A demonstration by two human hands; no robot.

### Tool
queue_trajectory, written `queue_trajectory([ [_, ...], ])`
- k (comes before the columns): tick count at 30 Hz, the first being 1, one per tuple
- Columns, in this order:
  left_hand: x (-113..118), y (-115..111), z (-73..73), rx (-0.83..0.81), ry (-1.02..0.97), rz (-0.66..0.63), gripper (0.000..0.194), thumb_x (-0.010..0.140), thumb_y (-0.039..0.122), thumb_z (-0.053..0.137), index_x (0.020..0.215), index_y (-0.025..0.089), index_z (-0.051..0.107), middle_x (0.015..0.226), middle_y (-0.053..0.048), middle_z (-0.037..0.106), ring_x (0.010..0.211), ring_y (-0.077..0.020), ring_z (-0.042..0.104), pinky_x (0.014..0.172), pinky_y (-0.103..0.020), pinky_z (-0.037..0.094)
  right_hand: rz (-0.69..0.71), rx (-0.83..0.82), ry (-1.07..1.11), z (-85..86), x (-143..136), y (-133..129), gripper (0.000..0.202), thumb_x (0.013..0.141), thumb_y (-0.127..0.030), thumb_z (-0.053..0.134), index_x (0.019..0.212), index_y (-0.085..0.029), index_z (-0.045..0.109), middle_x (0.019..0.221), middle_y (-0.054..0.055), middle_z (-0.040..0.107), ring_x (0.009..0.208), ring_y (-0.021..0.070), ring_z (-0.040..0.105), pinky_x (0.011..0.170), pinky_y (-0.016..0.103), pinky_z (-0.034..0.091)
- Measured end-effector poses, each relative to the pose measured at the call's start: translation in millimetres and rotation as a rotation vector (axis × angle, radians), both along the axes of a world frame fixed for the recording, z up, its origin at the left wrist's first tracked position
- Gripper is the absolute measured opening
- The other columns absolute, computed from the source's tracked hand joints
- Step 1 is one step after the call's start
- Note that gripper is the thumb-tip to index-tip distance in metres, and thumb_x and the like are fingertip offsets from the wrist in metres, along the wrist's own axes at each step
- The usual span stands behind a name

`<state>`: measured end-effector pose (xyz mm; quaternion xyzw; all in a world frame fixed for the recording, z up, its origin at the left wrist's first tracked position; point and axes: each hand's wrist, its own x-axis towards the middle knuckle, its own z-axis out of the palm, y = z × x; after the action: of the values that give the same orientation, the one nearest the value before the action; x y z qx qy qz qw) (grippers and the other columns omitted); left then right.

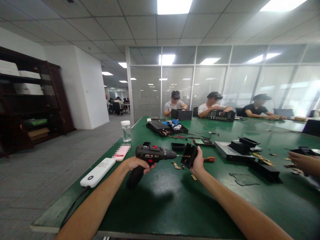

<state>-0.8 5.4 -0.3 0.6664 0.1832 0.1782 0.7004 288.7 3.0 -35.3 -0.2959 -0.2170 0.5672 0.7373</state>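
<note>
Glossy green worktable (pixel 150 218), left hand (pixel 142 164) wrapped round a cordless drill (pixel 155 154) — bit (pixel 182 156) reaching into a black box (pixel 192 150), right hand (pixel 198 163) clasping that box — brass-coloured pieces (pixel 177 166) lying near.

The left forearm (pixel 100 196), which is bare, enters at the lower left of the frame and rises at a slant toward the centre. Its wrist (pixel 127 165) is nearly straight, and the left hand (pixel 143 164) is closed in a grip, with the fingers curled. From the lower right, the right forearm (pixel 225 196), also bare, reaches up and leftward to the centre. The right hand (pixel 199 160) is upright and also gripping; part of its fingers is hidden. Both hands stand at similar height, well apart from each other.
</note>
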Motion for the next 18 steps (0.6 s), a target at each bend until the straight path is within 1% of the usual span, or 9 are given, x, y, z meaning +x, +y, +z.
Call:
queue_trajectory([
  [9, 0.8, 0.9, -0.2, -0.025, -0.02, -0.018, 0.034, 0.059, 0.014, 0.056, 0.093, 0.008, 0.054, 0.081, -0.006, 0.052, 0.052, -0.0081, 0.045, 0.05, -0.022, 0.035, -0.001, -0.016, -0.015, -1.7, 0.3, 1.9, 0.043, 0.071, -0.058, 0.043, 0.083, -0.021, 0.06, 0.057, -0.001, 0.061, 0.049, 0.0174, 0.058, 0.049, 0.03, 0.047],
  [18, 0.3, 1.3, -1.8, -0.055, -0.03, -0.014, 0.034, 0.059, 0.013, 0.056, 0.093, 0.008, 0.054, 0.08, -0.006, 0.052, 0.052, -0.0084, 0.045, 0.05, -0.022, 0.035, 0.016, 0.007, -0.026, -0.7, 0.2, 0.8, 0.043, 0.072, -0.057, 0.041, 0.082, -0.02, 0.061, 0.057, -0.001, 0.061, 0.049, 0.0175, 0.057, 0.049, 0.031, 0.047],
])
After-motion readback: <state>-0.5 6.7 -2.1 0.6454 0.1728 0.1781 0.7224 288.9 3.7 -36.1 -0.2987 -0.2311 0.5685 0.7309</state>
